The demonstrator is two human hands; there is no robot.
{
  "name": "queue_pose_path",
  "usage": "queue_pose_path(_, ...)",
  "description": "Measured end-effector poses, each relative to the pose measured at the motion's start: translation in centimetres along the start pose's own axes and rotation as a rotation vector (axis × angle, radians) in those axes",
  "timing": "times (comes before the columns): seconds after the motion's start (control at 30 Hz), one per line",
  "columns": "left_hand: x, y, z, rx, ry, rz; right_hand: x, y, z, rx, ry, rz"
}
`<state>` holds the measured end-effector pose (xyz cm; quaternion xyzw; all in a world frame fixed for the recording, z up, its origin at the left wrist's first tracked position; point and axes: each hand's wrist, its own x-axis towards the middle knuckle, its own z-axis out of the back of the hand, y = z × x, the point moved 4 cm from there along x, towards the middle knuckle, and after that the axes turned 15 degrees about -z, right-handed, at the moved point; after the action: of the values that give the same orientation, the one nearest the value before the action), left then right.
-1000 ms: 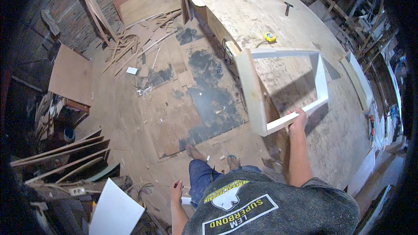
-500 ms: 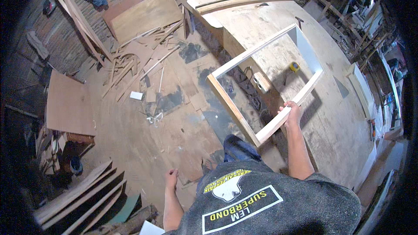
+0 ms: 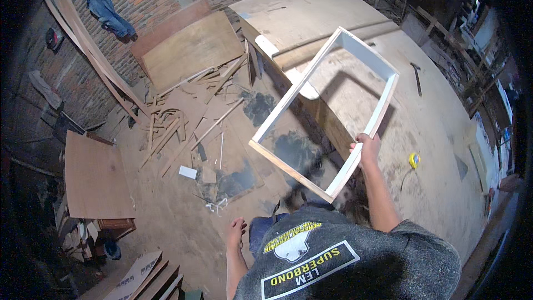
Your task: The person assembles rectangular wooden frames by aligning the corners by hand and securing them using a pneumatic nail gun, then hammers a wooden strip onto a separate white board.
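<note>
My right hand [image 3: 368,150] is closed round the right-hand side of a rectangular wooden frame [image 3: 291,171], a drawer-like box of four boards with no bottom. Its inner faces are white, and the near board shows bare wood on its edge. The frame is held tilted in the air, partly over the worktable [image 3: 444,116] and partly over the floor. Down by my left leg hangs my left hand [image 3: 237,231], empty, its fingers loosely bent and apart.
A yellow tape measure [image 3: 414,160] and a hammer [image 3: 416,79] lie on the table, and a long wooden strip [image 3: 302,55] lies across it. Wood offcuts [image 3: 166,128] litter the floor at left. Panels [image 3: 191,50] lean on the brick wall; upright boards [image 3: 139,278] stand at lower left.
My view has shifted, so the tape measure and hammer now show clear of the frame, to its right. The frame stays in my right hand. My left hand's fingers look looser.
</note>
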<state>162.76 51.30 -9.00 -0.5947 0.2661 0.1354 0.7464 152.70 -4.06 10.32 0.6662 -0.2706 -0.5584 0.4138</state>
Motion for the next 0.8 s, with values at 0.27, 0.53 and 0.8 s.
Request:
queue_pose_path(0.27, 15.3, -23.7, -9.0, -0.259, 0.489, -0.154, 6.6, 5.0, -21.6, -0.004, 0.044, -0.037)
queue_pose_path(0.53, 29.7, -41.2, -14.8, -0.440, 0.990, -0.065, 10.3, 6.8, -36.6, 0.073, -0.081, -0.074)
queue_pose_path(0.8, 42.8, -52.0, -24.2, -0.375, 0.841, 0.019, 20.5, 12.5, -47.3, 0.113, -0.123, 0.013)
